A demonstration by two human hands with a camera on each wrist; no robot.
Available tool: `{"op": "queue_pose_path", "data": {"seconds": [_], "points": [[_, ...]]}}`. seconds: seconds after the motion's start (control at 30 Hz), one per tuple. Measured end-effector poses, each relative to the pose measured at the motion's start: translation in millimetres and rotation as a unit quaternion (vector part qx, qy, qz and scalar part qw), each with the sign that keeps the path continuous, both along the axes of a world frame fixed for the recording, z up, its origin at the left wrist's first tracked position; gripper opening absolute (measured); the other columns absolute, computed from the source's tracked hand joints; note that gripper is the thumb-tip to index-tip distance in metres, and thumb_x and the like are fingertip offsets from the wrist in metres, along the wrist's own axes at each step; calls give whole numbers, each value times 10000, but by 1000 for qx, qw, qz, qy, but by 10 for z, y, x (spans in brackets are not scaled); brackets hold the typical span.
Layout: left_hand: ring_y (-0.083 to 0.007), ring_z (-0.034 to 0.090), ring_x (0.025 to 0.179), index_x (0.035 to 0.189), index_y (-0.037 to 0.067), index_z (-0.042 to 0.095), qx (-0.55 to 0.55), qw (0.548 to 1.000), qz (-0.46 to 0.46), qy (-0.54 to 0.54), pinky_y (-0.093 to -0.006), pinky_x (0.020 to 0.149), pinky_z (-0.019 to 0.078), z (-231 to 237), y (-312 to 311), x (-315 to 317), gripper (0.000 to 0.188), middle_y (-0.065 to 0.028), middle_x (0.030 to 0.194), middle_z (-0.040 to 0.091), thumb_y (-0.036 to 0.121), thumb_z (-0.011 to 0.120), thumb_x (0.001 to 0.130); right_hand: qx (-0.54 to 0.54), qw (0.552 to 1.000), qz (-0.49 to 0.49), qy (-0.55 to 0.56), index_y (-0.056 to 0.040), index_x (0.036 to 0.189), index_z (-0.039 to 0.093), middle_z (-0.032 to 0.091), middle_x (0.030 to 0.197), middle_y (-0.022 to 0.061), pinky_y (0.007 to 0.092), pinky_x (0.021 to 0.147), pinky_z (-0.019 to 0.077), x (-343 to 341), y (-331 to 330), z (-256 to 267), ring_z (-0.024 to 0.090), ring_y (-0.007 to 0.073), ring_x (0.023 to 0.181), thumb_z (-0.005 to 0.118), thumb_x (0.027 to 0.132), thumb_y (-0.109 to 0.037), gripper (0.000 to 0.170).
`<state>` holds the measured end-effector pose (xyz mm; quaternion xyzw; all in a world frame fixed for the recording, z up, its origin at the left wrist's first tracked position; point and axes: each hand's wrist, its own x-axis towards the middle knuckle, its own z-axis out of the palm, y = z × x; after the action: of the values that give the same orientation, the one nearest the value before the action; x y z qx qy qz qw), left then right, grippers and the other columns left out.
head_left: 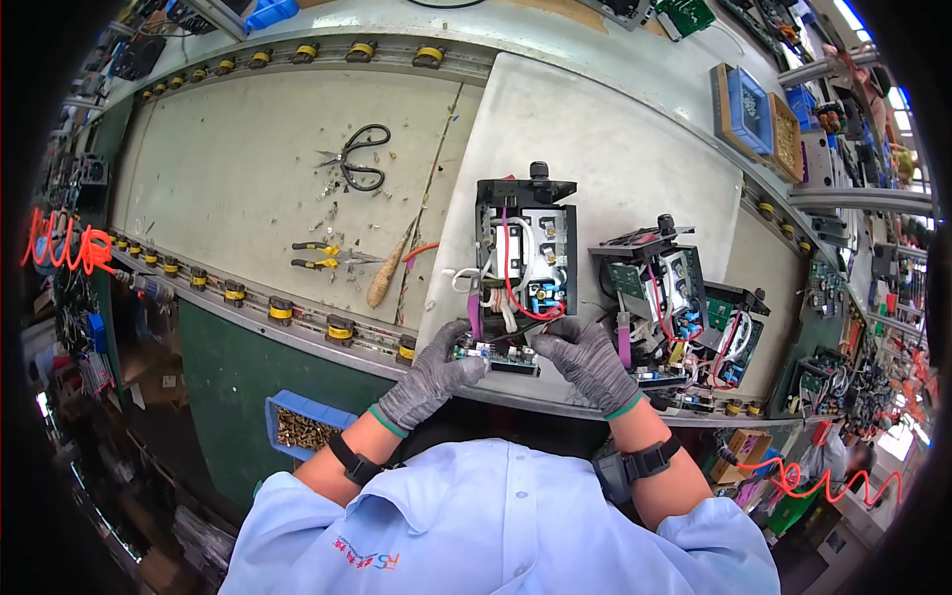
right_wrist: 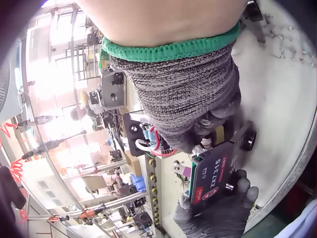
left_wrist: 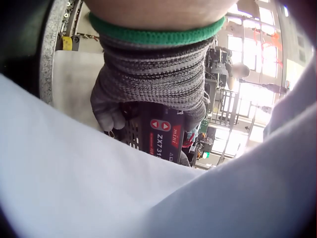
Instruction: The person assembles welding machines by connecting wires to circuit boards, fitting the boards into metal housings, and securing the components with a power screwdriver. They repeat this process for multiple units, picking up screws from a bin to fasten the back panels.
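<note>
A person in a light-blue shirt works at a worktop (head_left: 595, 119), both forearms rising from the bottom of the frame and angling inward until the gloved hands meet at lower centre. The left grip (head_left: 436, 375) is clamped on one end of a panel (right_wrist: 214, 173) marked "ZX7 315" and "mini"; the right-wrist view shows the thumb on one side of it and fingertips on the other. The right grip (head_left: 588, 365) comes in from the opposite side, wrist angled toward the centre, fingers bent close to the panel's other end; whether they are together on anything cannot be told. In the head view, the panel's circuit-board side lies between the hands at lower centre, just below an open housing (head_left: 526, 248) with red and white wires. Two more opened units (head_left: 650, 288) sit at right of centre. Black scissors (head_left: 347, 164) and yellow-handled pliers (head_left: 315, 265) lie left of centre.
</note>
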<state>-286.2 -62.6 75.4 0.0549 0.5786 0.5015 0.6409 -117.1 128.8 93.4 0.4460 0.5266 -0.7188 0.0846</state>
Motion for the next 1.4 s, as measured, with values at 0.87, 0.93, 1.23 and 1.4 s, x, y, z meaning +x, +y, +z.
{"op": "queue_pose_path", "data": {"seconds": [0.87,0.93,1.23,1.4], "points": [[-144,615,976,1473,-3,371,9,998,60,-27,-287,838,541,-36,2,76,898,-90,1144,603,340,832,783,481,704,516,83,-87,1167,647,632,967,97,439,729,528,-187,220,531,663,300,883,753,803,-367,470],[-146,618,972,1470,-3,375,8,997,68,-31,-287,831,543,-36,-9,84,894,-91,1142,602,336,833,781,477,699,526,86,-88,1168,646,633,971,95,440,729,528,-207,245,513,662,298,887,756,802,-369,475],[-194,595,1064,1478,8,394,9,999,50,-14,-340,872,557,17,9,91,880,-107,1271,525,417,781,802,413,808,408,104,-68,1101,668,662,931,116,427,714,539,-54,203,488,675,312,822,738,835,-293,356],[-200,601,1079,1483,7,379,0,998,48,-35,-349,899,561,30,5,72,877,-108,1285,521,417,774,816,23,994,104,2,-40,1065,706,633,814,44,271,611,475,32,112,319,599,131,671,688,956,-272,257]]}}
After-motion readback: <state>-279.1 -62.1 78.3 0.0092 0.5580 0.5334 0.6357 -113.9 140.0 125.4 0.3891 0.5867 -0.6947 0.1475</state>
